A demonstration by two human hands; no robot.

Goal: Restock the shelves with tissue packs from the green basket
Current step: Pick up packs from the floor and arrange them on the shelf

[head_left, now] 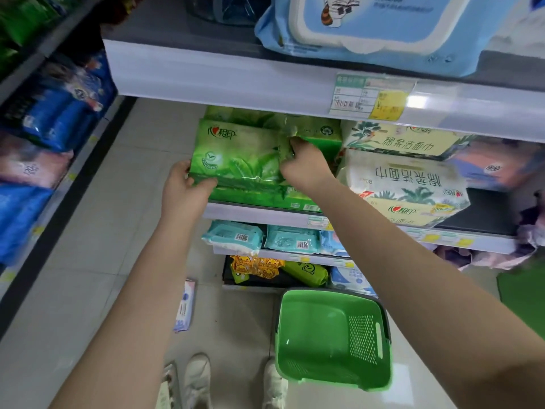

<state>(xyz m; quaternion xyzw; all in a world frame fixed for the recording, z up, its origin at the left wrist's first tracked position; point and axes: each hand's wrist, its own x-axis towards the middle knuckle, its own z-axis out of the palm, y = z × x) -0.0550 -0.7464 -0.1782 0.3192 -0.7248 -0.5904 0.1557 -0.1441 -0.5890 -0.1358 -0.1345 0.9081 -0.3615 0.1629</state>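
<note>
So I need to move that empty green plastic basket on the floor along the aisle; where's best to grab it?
Take the green plastic basket by its right wall, at the slot handle cut above the perforated panel, reaching down from above. It stands upright and open-topped, so that rim slot gives fingers something to hook.

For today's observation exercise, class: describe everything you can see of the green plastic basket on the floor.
The green plastic basket stands on the pale tiled floor in front of the bottom shelves, just right of the person's white shoes. It is roughly rectangular with rounded corners and a thick rim. Its right wall has a perforated grid panel and a slot beside it; a smaller perforated patch shows low on the near wall. A dark handle lies folded along the rim. It is upright, seen from above, and holds nothing. Neither hand touches it.
</note>
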